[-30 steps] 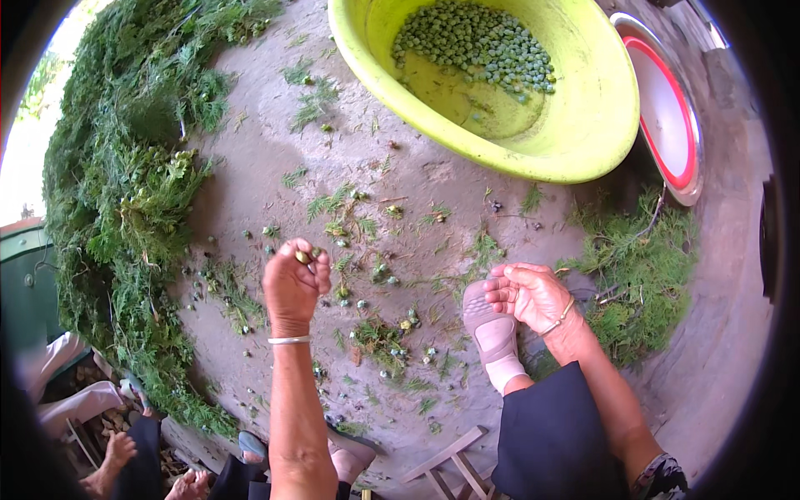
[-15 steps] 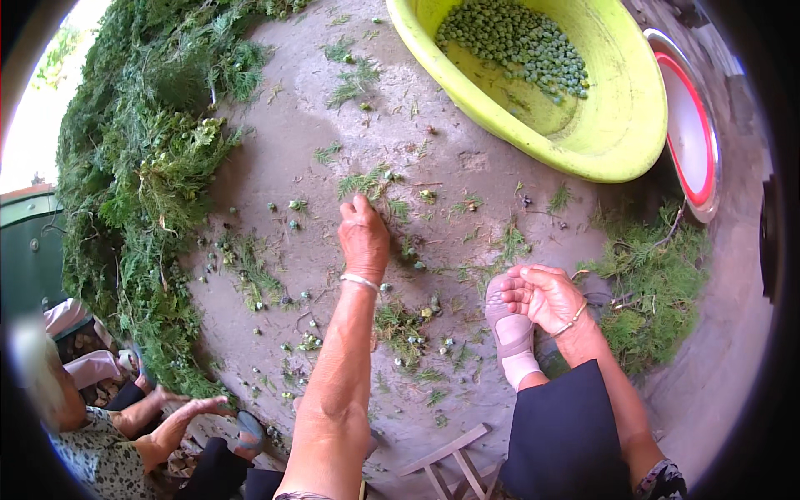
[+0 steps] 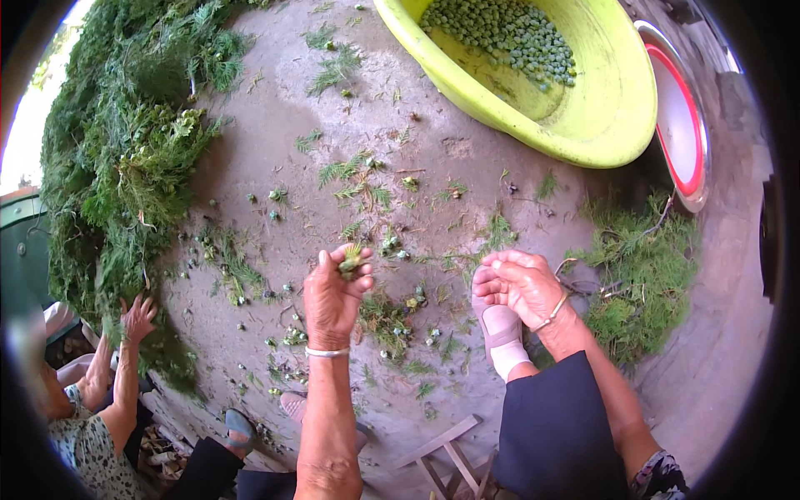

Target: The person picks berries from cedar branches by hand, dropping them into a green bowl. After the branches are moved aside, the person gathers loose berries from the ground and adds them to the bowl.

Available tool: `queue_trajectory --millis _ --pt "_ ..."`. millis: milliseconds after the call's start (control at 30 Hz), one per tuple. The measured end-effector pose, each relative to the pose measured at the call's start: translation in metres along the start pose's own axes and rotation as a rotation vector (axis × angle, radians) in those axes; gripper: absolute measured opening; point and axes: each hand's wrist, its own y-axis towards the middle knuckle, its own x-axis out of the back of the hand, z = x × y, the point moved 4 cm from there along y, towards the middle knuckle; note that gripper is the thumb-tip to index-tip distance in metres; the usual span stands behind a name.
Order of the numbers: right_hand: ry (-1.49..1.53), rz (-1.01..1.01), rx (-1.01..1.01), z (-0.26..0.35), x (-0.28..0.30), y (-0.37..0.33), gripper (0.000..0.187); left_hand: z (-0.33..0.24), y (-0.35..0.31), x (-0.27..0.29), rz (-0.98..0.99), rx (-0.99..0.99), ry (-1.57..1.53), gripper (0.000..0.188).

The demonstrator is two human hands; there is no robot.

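My left hand (image 3: 335, 293) is raised palm up over the ground, its curled fingers closed on a small green conifer sprig with cones (image 3: 351, 262). To its right, above my shoe (image 3: 502, 333), my right hand (image 3: 522, 286) has its fingers curled in and the thumb against them. Whatever those fingers hold, if anything, is hidden. Beneath the hands, loose cones and bits of foliage (image 3: 387, 325) are scattered on the ground (image 3: 275, 167).
A yellow-green basin (image 3: 612, 117) with many green cones (image 3: 508, 37) stands at far right, beside a red-rimmed white basin (image 3: 679, 117). Cut conifer branches (image 3: 117, 158) are heaped at left; another pile (image 3: 642, 283) lies right. A co-worker's hands (image 3: 133, 321) touch the left heap.
My left hand has drawn back toward me from the ground and turned palm up with the sprig. My right hand has barely moved. The co-worker's hands have reached up to the branches.
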Motion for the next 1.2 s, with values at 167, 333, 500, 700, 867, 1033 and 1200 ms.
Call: queue_trajectory --millis 167,333,500,700,867,1033,1200 --pt "-0.456 0.093 0.419 0.0 -0.044 0.003 0.033 0.036 -0.018 -0.053 0.196 0.168 -0.095 0.059" --pt "-0.487 0.046 0.399 0.01 -0.059 0.003 0.034 0.039 -0.039 -0.085 0.16 0.176 0.051 0.033" --pt "-0.633 -0.052 0.382 0.008 -0.009 0.007 0.027 0.056 -0.023 -0.063 0.026 0.108 0.622 0.019" --pt "-0.411 -0.223 0.205 0.01 0.018 0.01 0.025 0.076 0.023 -0.071 -0.024 -0.486 1.241 0.015" --pt "-0.544 -0.123 0.261 0.018 0.002 0.01 0.025 0.098 0.042 -0.085 -0.076 -0.707 1.815 0.015" --pt "-0.74 -0.104 0.492 0.015 -0.002 0.015 0.035 0.096 0.034 -0.091 0.041 0.066 0.639 0.015" --pt "-0.488 -0.071 0.606 0.009 -0.019 0.013 0.03 0.092 -0.014 -0.111 0.098 0.361 0.155 0.024"
